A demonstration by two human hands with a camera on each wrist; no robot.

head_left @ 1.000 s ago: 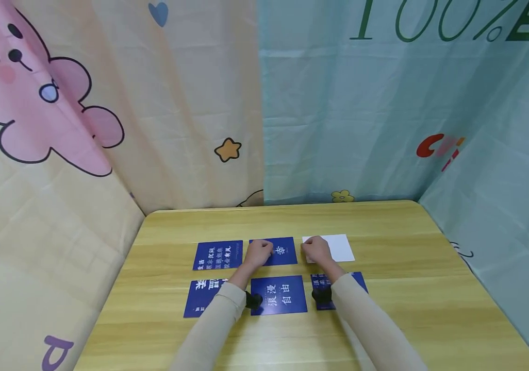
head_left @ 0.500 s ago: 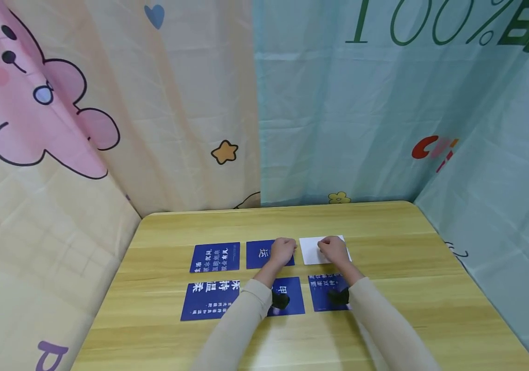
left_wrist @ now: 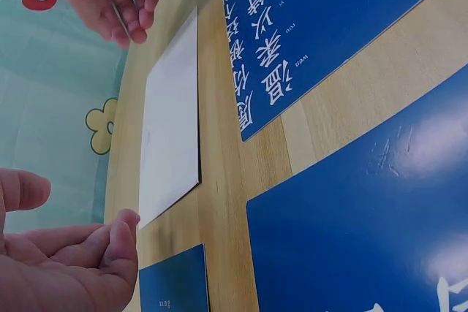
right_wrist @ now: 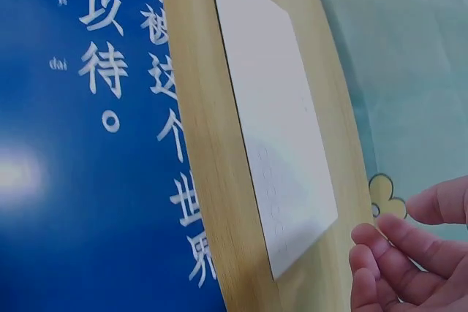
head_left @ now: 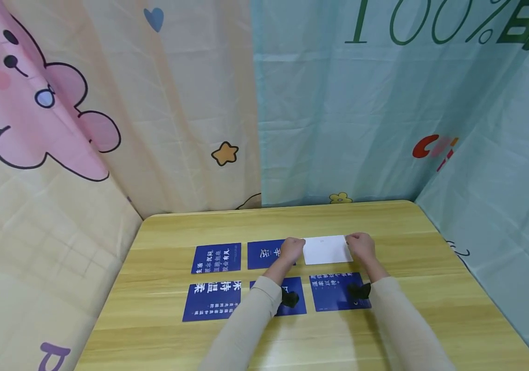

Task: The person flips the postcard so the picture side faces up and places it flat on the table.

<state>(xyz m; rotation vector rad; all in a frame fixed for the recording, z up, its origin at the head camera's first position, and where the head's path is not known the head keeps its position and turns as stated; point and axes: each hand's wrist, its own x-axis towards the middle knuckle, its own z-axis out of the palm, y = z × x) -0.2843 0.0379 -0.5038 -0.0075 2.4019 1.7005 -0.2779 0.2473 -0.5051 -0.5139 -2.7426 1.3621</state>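
A postcard (head_left: 327, 250) lies white side up at the right end of the far row, with faint small boxes printed on it. My left hand (head_left: 291, 250) is at its left edge, fingers loosely bent and thumb apart, a fingertip right by the card's corner in the left wrist view. Beyond the opposite edge is my right hand (head_left: 362, 248); the right wrist view shows its fingers (right_wrist: 376, 242) relaxed, holding nothing. Under the left hand, a blue card (head_left: 260, 255) with white characters is partly covered. The left forearm hides part of the near middle blue card (head_left: 297, 286).
More blue cards lie on the wooden table (head_left: 153, 340): one far left (head_left: 216, 257), one near left (head_left: 211, 301) and one near right (head_left: 331, 293). Printed curtains (head_left: 339, 113) stand behind the table and along its sides.
Both hands have shifted right: the left from over the middle blue card to the postcard's left edge, the right across the postcard to its right edge. The postcard now shows between them.
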